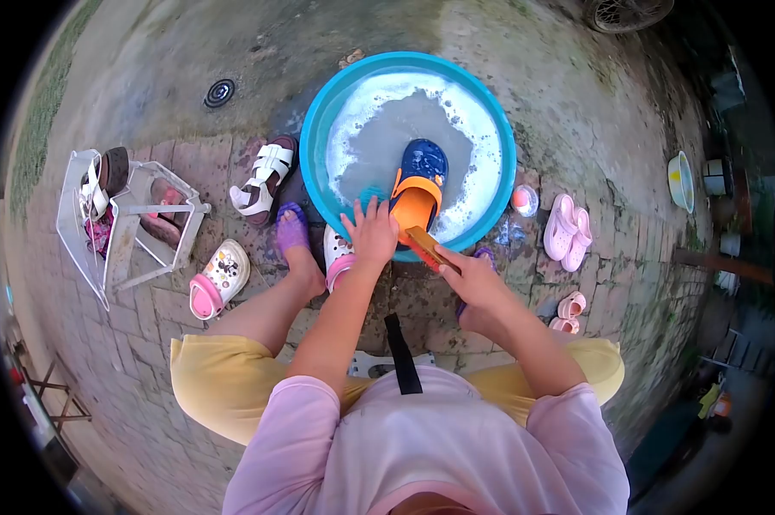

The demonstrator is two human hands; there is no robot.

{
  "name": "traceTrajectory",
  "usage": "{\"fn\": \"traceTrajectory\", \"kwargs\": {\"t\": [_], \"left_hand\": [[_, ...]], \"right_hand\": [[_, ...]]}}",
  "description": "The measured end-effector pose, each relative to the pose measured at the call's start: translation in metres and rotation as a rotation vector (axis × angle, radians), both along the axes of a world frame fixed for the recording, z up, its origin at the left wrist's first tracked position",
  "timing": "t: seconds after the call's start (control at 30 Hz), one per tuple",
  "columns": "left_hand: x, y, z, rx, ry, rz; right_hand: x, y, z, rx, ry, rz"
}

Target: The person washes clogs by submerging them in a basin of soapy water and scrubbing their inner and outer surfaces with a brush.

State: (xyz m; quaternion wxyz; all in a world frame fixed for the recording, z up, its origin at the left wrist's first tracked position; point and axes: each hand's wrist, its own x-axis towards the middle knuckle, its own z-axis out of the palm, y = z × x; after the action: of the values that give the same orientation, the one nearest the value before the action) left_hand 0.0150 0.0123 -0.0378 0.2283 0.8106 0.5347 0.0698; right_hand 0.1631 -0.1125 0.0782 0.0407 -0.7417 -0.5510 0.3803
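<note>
A navy-blue clog with an orange strap and orange insole rests toe-away in soapy water, inside the blue basin. My left hand lies over the near rim beside the clog's heel, its fingers stretched out and spread. Just beyond those fingertips a teal object shows in part; its kind is unclear. In my right hand is a scrub brush, gripped by one end, with its head at the clog's heel.
Left of the basin are a white sandal, a white-and-pink clog and a white rack holding footwear. Another white-and-pink clog is partly hidden by my left arm. Pink clogs and smaller pink shoes stand right.
</note>
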Motion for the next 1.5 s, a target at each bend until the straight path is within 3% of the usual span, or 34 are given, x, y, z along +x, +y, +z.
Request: {"fn": "traceTrajectory", "kwargs": {"t": [0.03, 0.1, 0.17, 0.27, 0.37, 0.43, 0.53, 0.8, 0.97, 1.07, 1.23, 1.3, 1.5], "left_hand": [[-0.002, 0.0, 0.003, 0.009, 0.003, -0.038], [-0.01, 0.003, 0.021, -0.092, 0.081, -0.101], [-0.014, 0.001, 0.031, -0.188, 0.154, -0.162], [-0.019, -0.009, 0.035, -0.133, 0.034, -0.017], [-0.029, -0.014, 0.042, 0.057, -0.176, -0.106], [-0.035, -0.018, 0.054, 0.199, -0.233, -0.618], [-0.035, -0.022, 0.039, 0.324, -0.132, -0.762], [-0.033, -0.04, 0.021, 0.36, -0.013, -0.721], [-0.028, -0.033, 0.024, 0.276, -0.062, -0.682], [-0.025, -0.027, 0.023, 0.412, 0.053, -0.645], [-0.028, -0.03, 0.012, 0.193, 0.135, -0.679], [-0.027, -0.031, 0.017, 0.197, 0.102, -0.683], [-0.018, -0.029, 0.011, 0.302, 0.292, -0.682]], "right_hand": [[0.002, 0.002, 0.009, 0.002, 0.003, -0.005], [0.004, 0.004, 0.026, 0.063, 0.163, -0.263], [0.002, 0.004, 0.025, 0.106, 0.237, -0.266], [-0.008, -0.002, 0.003, 0.085, 0.205, -0.083], [-0.02, -0.007, -0.02, 0.113, 0.111, -0.22], [-0.026, -0.006, -0.013, 0.02, -0.002, -0.194], [-0.026, -0.011, -0.003, -0.074, -0.148, -0.172], [-0.049, -0.026, 0.015, 0.019, -0.153, -0.241], [-0.03, 0.067, -0.049, 0.169, -0.249, -0.226], [-0.044, 0.106, -0.093, 0.137, -0.34, -0.281], [-0.038, 0.039, -0.021, 0.093, -0.164, -0.158], [-0.034, 0.036, -0.016, 0.028, -0.11, -0.096], [-0.041, 0.118, -0.083, 0.082, -0.286, -0.208]]}}
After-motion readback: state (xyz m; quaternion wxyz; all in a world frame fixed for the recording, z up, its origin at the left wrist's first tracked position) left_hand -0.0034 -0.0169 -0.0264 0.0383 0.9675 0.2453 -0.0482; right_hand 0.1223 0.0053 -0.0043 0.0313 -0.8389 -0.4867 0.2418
